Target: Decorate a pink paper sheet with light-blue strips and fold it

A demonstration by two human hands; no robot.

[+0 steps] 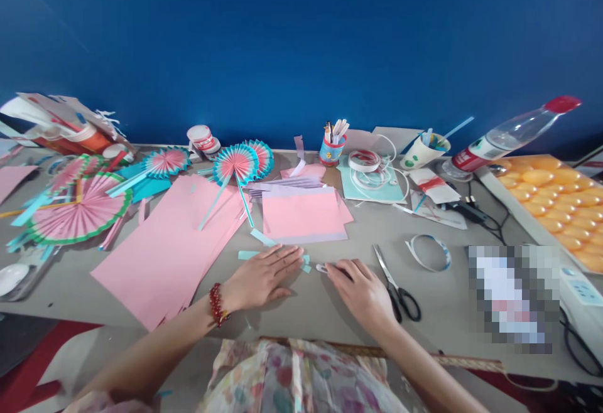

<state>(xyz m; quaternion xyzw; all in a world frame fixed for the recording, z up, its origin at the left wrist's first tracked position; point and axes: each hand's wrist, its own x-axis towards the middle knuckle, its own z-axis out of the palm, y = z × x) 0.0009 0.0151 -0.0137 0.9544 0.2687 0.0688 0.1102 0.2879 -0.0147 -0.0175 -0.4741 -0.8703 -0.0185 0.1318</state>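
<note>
Head view | left hand (264, 278) was laid flat, unclenched | small pale item (321, 268) was pinched at right hand (360, 294)'s 10 o'clock | teal scraps (306, 268), left hand's 2 o'clock, were judged easily scattered by a sweep; scissors (392, 281), right hand's 3 o'clock, easily knocked

Scissors (398, 289) are showing black and silver; left of them, paper strips (247, 254) are showing pale teal, fan (235, 160) is showing pink edged teal, shirt (282, 375) is showing multicoloured blotches.

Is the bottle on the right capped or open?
Capped: the red cap sits over the neck of the bottle. How tightly it is screwed, I cannot tell.
</note>
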